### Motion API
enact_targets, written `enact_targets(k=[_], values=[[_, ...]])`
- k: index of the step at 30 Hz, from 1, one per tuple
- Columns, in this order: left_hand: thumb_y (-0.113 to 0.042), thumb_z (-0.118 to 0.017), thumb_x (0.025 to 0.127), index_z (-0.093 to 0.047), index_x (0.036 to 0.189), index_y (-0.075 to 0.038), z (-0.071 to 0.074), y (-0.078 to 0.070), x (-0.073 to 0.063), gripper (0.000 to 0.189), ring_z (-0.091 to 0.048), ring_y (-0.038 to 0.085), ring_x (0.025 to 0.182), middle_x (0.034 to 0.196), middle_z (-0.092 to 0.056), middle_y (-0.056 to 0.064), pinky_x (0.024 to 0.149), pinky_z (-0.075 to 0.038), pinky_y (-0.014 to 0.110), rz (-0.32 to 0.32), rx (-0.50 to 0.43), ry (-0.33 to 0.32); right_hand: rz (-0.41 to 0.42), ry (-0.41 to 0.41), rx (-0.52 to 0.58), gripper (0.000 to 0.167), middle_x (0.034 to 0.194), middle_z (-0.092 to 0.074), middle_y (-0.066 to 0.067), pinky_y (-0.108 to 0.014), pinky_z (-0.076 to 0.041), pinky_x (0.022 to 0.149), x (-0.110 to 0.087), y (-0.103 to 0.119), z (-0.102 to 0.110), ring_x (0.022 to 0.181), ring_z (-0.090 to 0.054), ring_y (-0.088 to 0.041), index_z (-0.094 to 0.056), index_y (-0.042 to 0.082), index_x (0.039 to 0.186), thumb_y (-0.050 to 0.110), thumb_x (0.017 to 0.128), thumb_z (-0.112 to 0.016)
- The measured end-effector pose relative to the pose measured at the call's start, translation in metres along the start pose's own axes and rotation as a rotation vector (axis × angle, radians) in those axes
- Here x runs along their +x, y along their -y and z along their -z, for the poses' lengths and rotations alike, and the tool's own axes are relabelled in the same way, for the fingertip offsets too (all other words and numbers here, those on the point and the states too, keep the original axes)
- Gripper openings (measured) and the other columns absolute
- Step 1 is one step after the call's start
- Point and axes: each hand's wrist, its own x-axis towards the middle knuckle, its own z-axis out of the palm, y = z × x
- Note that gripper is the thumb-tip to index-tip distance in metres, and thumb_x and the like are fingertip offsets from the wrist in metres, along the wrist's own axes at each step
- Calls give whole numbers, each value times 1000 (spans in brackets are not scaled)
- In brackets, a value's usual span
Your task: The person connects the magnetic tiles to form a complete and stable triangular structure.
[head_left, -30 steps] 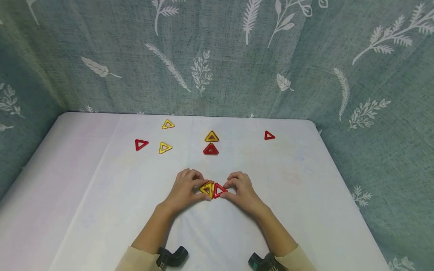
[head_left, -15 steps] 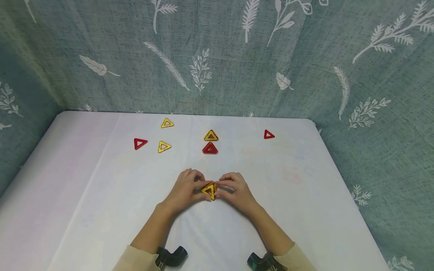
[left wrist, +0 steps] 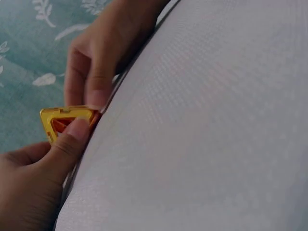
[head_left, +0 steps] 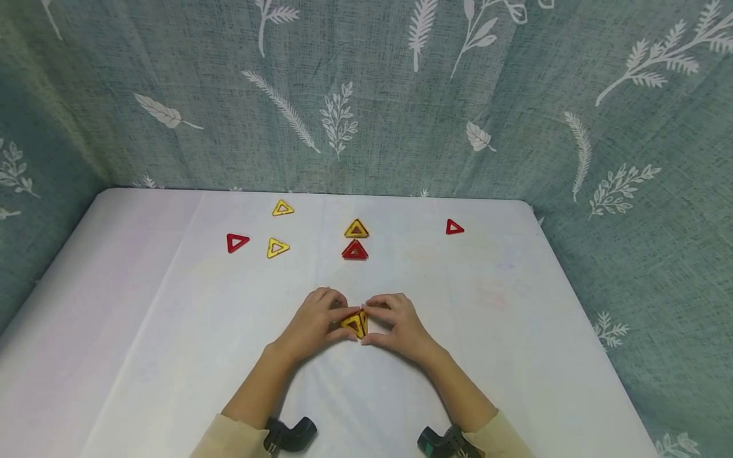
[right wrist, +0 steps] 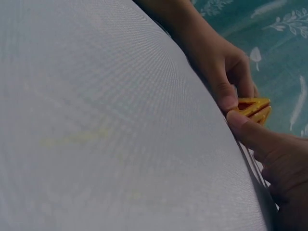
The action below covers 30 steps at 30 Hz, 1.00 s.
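Between my two hands in the head view is a small pyramid of triangular magnetic tiles (head_left: 360, 325), with yellow faces outward. My left hand (head_left: 314, 320) pinches its left side between thumb and index finger. My right hand (head_left: 396, 322) holds its right side, index finger at the far corner and thumb at the near one. In the left wrist view a yellow triangular tile (left wrist: 52, 114) faces up, with orange-red showing through its opening. Two yellow edges (right wrist: 260, 103) meet at a narrow angle in the right wrist view. My fingers hide parts of the pyramid.
Beyond my hands stand a yellow pyramid (head_left: 357, 235) and a red one (head_left: 355, 256), one behind the other. Left lie a red triangle (head_left: 230, 243) and two yellow triangles, one (head_left: 272, 250) nearer. Another red triangle (head_left: 449, 227) lies right. A patterned cloth (head_left: 389, 140) hangs behind the table.
My right hand has moved left, bringing a red triangular tile against the yellow tiles in my left hand. The pyramid has since turned slightly, and a second yellow face shows at its right.
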Motion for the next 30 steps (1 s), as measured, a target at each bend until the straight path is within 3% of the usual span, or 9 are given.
enact_targets(k=[3, 6, 10, 15, 20, 30], values=[[-42, -80, 70, -74, 105, -17, 1, 1, -2, 43, -48, 14, 99, 99, -56, -4, 86, -43, 34, 77, -93, 3, -14, 19, -27, 55, 115, -60, -5, -41, -39, 89, -1, 1, 0, 105, -50, -23, -69, 6, 113, 32, 67, -84], [-38, -83, 68, -75, 99, -17, 0, 1, -3, 38, -48, 13, 98, 98, -56, -5, 85, -43, 34, 105, -139, -26, -23, 10, -38, 52, 116, -61, -5, -42, -39, 90, -1, 1, -1, 106, -50, -23, -70, 6, 111, 33, 68, -83], [-37, -83, 68, -75, 95, -16, -1, 0, -3, 36, -48, 14, 95, 96, -56, -5, 83, -42, 34, 110, -114, -66, -28, -22, -35, 45, 115, -62, -6, -41, -40, 88, -2, 2, -3, 105, -51, -23, -72, 7, 109, 28, 71, -81], [-35, -81, 72, -76, 98, -12, -3, 0, -1, 35, -48, 15, 92, 95, -57, -3, 79, -42, 33, 161, -91, -88, -77, -71, -17, 35, 113, -63, -6, -40, -41, 86, 1, 2, -6, 102, -53, -23, -73, 7, 105, 22, 74, -80], [-31, -78, 77, -75, 103, -8, -3, 1, 2, 35, -48, 18, 92, 95, -56, 1, 79, -42, 35, 233, -115, -85, -114, -91, -27, 32, 109, -65, -6, -39, -43, 84, 9, 1, -8, 99, -55, -23, -74, 6, 103, 21, 75, -79], [-31, -75, 80, -72, 110, -9, -3, 4, 12, 38, -45, 17, 86, 87, -53, 0, 73, -39, 33, 370, -145, -62, -80, -122, 8, 30, 100, -65, -9, -39, -44, 79, 24, -6, -8, 90, -58, -25, -73, 2, 101, 16, 75, -78]])
